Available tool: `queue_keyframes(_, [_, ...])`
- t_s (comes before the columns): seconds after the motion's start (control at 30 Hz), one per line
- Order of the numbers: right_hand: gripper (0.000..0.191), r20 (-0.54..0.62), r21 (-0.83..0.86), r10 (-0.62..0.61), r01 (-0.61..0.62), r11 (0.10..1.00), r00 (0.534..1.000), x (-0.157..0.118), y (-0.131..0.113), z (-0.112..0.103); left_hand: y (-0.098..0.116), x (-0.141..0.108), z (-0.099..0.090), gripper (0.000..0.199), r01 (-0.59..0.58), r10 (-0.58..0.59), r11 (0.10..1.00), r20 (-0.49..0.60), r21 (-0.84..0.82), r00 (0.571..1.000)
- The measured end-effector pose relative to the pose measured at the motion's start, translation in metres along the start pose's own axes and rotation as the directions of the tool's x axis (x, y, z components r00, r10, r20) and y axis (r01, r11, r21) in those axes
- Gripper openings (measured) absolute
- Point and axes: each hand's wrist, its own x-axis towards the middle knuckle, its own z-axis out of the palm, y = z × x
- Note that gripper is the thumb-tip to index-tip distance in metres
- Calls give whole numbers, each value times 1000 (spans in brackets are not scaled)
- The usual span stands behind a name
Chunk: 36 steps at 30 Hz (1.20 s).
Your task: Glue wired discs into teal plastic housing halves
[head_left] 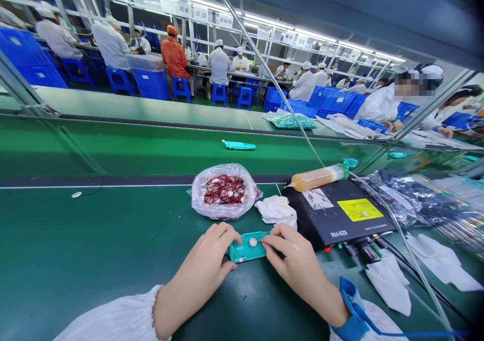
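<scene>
My left hand (212, 252) and my right hand (297, 265) hold a small teal plastic casing (245, 247) between them on the green work surface. Their fingertips press its two ends. A round silver disc (253, 242), possibly a coin cell, sits in the casing's top. Just beyond my hands lies a clear plastic bag (225, 192) of small silver discs with red wires. A crumpled white cloth (276, 210) lies beyond my right hand, beside a black RH-928 unit (340, 212). A blue strap (351, 310) circles my right wrist.
An amber-filled syringe barrel (317, 177) rests on the black unit, and dark plastic bags (412, 200) and white sheets (389, 283) lie to the right. A teal part (239, 145) sits on the green conveyor belt (151, 149) beyond. Co-workers sit at far benches among blue crates.
</scene>
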Motion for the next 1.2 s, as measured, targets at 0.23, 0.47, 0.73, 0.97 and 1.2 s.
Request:
queue_keyframes(0.23, [16,43,-103,-84,88,991,996,-3,-8,0,3,-7,-3,46,20,-17,999,70,-44,997])
queue_keyframes(0.47, [20,33,-119,-98,101,988,995,-3,-7,3,3,-7,-3,45,35,-28,997,98,-75,995])
queue_keyframes(0.73, [20,47,-120,-112,117,986,993,-4,-6,4,4,-6,-5,42,57,-50,996,109,-63,993])
queue_keyframes(0.97, [20,36,-136,-117,121,983,992,-4,-7,3,6,-8,-7,41,52,-46,997,107,-56,993])
queue_keyframes(1.2, [26,29,-188,-141,144,972,990,-2,-9,2,2,-8,-3,49,-18,16,1000,112,14,994])
